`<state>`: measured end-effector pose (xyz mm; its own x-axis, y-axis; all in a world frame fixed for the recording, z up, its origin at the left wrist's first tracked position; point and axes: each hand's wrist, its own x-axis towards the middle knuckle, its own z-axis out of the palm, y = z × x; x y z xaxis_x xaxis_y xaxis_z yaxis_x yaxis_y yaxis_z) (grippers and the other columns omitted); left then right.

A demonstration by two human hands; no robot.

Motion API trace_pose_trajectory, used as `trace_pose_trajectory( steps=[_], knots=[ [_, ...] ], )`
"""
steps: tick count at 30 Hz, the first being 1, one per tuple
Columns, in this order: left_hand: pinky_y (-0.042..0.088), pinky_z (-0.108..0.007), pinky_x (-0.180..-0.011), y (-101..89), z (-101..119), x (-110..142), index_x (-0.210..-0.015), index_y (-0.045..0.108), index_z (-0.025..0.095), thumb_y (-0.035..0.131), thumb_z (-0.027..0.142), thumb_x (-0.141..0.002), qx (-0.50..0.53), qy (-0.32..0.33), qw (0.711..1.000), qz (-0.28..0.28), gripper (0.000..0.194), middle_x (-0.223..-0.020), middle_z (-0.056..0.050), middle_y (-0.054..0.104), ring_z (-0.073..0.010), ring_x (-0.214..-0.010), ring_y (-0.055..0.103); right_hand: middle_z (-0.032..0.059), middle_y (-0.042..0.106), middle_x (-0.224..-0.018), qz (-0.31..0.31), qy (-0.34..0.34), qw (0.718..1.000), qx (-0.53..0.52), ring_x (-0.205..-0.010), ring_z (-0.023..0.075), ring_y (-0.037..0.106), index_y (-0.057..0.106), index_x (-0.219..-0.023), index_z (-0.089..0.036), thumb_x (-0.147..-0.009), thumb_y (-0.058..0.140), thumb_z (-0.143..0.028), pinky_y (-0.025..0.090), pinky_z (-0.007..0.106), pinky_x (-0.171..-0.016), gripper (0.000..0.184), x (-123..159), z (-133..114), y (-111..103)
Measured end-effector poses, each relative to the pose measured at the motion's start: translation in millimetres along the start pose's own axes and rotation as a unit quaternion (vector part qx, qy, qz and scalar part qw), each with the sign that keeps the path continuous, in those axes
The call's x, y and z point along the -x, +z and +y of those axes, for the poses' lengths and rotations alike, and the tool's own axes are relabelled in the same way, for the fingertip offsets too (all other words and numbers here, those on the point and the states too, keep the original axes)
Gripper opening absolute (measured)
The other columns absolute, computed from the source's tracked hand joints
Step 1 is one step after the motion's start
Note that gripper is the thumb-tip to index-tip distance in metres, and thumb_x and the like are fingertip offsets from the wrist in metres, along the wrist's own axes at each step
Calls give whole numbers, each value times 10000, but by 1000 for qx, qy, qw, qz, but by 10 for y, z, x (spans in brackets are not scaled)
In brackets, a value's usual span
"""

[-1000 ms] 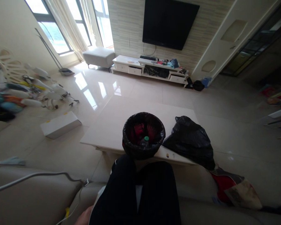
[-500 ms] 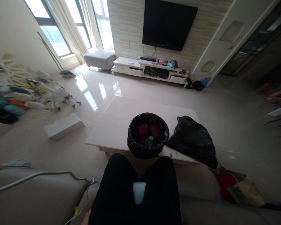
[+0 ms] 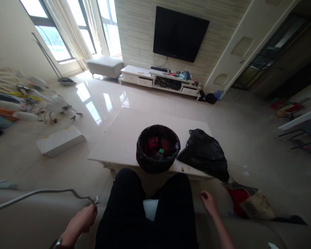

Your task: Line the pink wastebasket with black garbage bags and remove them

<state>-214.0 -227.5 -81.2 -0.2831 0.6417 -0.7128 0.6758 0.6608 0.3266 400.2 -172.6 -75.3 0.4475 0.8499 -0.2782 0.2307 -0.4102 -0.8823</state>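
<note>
My left hand (image 3: 81,220) is curled into a loose fist over the beige sofa (image 3: 36,221), left of my black-trousered legs (image 3: 147,211). It sits just under the end of a grey cable (image 3: 41,192); whether they touch is unclear. My right hand (image 3: 208,203) hovers right of my knee with fingers curled in and nothing visible in it. On the low white table (image 3: 119,141) ahead stands a round bin lined with a black bag (image 3: 158,148), holding red items and a green-capped bottle (image 3: 161,152). A filled black rubbish bag (image 3: 204,154) lies to its right.
A white box (image 3: 59,140) lies on the glossy floor at left, beyond it a heap of toys and tools (image 3: 23,103). A red bag (image 3: 248,202) rests by the sofa at right. Far back are a TV unit (image 3: 160,81), a wall TV and a white ottoman (image 3: 103,65).
Both hands have come up into view beside my legs; a second ago only part of the left showed at the bottom edge. The view has shifted slightly.
</note>
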Motion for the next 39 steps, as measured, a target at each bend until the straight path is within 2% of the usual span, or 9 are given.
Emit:
trace_pose_trajectory(
  steps=[4, 6, 10, 14, 18, 24, 29, 34, 39],
  knots=[
    [574, -484, -877, -89, 850, -76, -943, 696, 272, 523, 436, -931, -3, 148, 975, 164, 238, -877, -92, 774, -328, -897, 759, 78, 724, -860, -10, 9, 995, -99, -873, 308, 686, 687, -743, -253, -472, 810, -512, 572, 408, -723, 394, -426, -395, 634],
    [597, -439, -847, 80, 1384, -14, -1110, 691, 241, 548, 434, -935, 145, 220, 954, 143, 297, -944, -101, 768, -309, -909, 746, 59, 735, -1002, -41, 28, 986, -159, -926, 275, 698, 681, -894, -268, -504, 828, -536, 592, 389, -744, 495, -434, -538, 1125],
    [641, -391, -820, 542, 2054, 21, -1239, 585, 218, 707, 350, -874, 488, 185, 851, 54, 406, -1331, -173, 686, -306, -1160, 710, 9, 715, -920, -122, 71, 956, -258, -683, 176, 674, 630, -977, -273, -640, 799, -596, 610, 387, -713, 497, -249, -709, 1881],
    [638, -411, -923, 691, 2209, -92, -1180, 537, 232, 709, 232, -907, 649, 134, 748, -37, 322, -1344, -160, 661, -269, -1196, 708, -74, 609, -666, -157, 100, 930, -317, -403, 45, 350, 592, -857, -242, -636, 847, -517, 519, 270, -550, 435, -74, -751, 2046],
    [628, -382, -917, 609, 2198, -144, -1139, 568, 221, 683, 195, -938, 694, 142, 698, -109, 234, -1231, -126, 731, -219, -1027, 763, -94, 604, -633, -156, 110, 917, -352, -400, 36, 323, 625, -883, -236, -604, 919, -458, 456, 234, -496, 462, 105, -707, 1900],
    [621, -402, -908, 602, 2096, -118, -1208, 645, 188, 741, 306, -907, 593, 182, 780, -78, 338, -1090, -132, 768, -263, -986, 773, -91, 632, -672, -146, 125, 910, -367, -409, 33, 360, 686, -915, -234, -577, 978, -448, 502, 258, -541, 495, 416, -577, 1723],
    [462, -594, -1184, 577, 1794, -105, -1252, 714, 171, 705, 275, -872, 201, 261, 931, 158, 394, -1296, -198, 720, -399, -1327, 629, -43, 722, -788, -131, 95, 939, -302, -460, 98, 549, 735, -1085, -243, -595, 949, -589, 569, 317, -634, 637, 426, -491, 1590],
    [305, -908, -1095, 676, 1384, 58, -1610, 539, 332, 643, 410, -960, -65, 163, 962, 211, 663, -1799, -140, 270, -652, -1565, 205, 84, 799, -1112, -113, -35, 974, -191, -945, 274, 774, 783, -1033, -228, -641, 910, -661, 582, 391, -899, 597, 410, -323, 1393],
    [441, -769, -1112, 760, 1203, 145, -1683, 424, 357, 521, 469, -1025, -100, 201, 948, 225, 675, -1829, -74, 202, -599, -1561, 277, 101, 800, -984, -152, -147, 976, -49, -974, 310, 733, 818, -932, -226, -829, 783, -555, 539, 416, -906, 347, 525, -166, 1367]
  ],
)
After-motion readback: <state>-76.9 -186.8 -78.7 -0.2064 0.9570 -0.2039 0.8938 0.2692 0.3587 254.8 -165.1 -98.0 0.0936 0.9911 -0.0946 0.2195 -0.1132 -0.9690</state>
